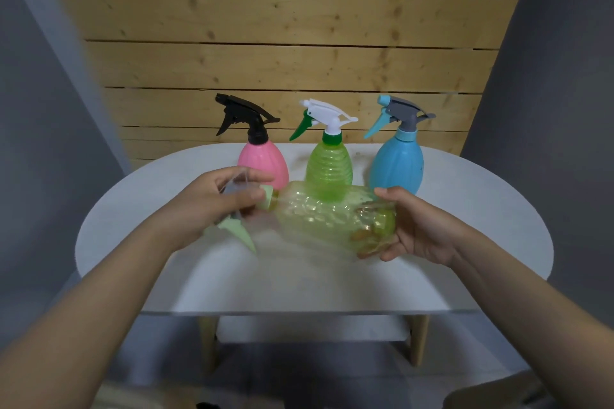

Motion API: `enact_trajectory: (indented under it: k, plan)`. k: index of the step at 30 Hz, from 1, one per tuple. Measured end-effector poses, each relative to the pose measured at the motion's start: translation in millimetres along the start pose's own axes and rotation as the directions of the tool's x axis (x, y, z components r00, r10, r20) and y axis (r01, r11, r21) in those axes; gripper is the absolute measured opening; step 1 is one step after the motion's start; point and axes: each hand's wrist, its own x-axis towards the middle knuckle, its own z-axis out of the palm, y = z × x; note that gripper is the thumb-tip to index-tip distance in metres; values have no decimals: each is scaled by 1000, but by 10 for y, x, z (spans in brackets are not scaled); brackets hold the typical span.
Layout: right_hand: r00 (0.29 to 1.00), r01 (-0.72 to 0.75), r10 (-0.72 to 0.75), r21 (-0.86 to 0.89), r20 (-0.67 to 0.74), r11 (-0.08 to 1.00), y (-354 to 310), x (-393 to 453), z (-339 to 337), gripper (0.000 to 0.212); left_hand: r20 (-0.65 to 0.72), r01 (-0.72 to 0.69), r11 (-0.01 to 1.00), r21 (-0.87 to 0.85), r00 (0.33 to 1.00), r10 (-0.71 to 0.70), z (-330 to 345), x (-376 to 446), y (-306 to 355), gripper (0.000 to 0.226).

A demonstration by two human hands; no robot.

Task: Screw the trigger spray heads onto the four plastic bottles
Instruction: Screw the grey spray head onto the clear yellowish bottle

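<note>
A clear yellow-green bumpy bottle (329, 216) lies sideways above the white table (299, 279), neck pointing left. My right hand (418, 226) grips its base. My left hand (216, 199) is closed on a clear spray head with a pale green trigger (241, 232) and collar at the bottle's neck. Behind stand three upright bottles with heads on: a pink bottle (265, 163) with a black head, a green bottle (329, 169) with a white and green head, and a blue bottle (397, 166) with a grey and blue head.
A wooden plank wall (282, 43) rises right behind the table. The table's front edge runs across the lower middle, with wooden legs (418, 339) below it. Grey walls flank both sides.
</note>
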Motion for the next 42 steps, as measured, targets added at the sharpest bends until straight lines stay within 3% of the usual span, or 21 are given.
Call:
enact_trajectory:
  k: [1, 4, 7, 9, 12, 15, 20, 22, 25, 29, 34, 42]
  plan:
    - [1000, 9, -9, 37, 3, 999, -7, 11, 20, 71, 10, 0, 992, -127, 1000, 1, -50, -10, 4, 50]
    - [997, 66, -72, 164, 32, 984, -6, 42, 126, 57, -2, -50, 901, -431, 998, 55, -109, -32, 24, 44]
    - [982, 110, -153, 336, 107, 936, 4, 109, 337, 60, 10, -43, 830, -557, 998, 59, -72, -66, 45, 76]
    - [964, 137, -219, 420, 154, 897, 4, 169, 509, 63, 11, -11, 886, -464, 1000, 18, 7, -98, 38, 86]
    - [934, 184, -303, 472, 189, 862, 7, 275, 801, 59, -64, -30, 955, -296, 998, 11, 167, -139, 37, 63]
    - [919, 223, -346, 472, 190, 853, 29, 390, 1032, 57, -218, -106, 961, -256, 975, 49, 268, -133, 65, 62]
    - [920, 244, -340, 397, 193, 885, 67, 553, 1278, 59, -379, -31, 976, -216, 924, -55, 82, -82, -6, 68]
    - [935, 269, -321, 284, 153, 920, 66, 602, 1328, 58, -386, -1, 977, -213, 919, -83, -68, -72, -57, 69]
    - [960, 281, -278, 129, -38, 951, 67, 652, 1344, 49, -462, 17, 982, -190, 881, -104, -341, -51, -152, 76]
    - [938, 307, -302, 6, -168, 952, 73, 655, 1352, 31, -573, 132, 991, -33, 810, -127, -686, 12, -336, 87]
    - [955, 256, -268, -102, -123, 961, 96, 668, 1369, 30, -522, 182, 976, 122, 848, -93, -770, 195, -555, 89]
    - [974, 165, -183, -131, -137, 978, 115, 757, 1300, 31, -509, 169, 983, 68, 853, -112, -759, 393, -750, 87]
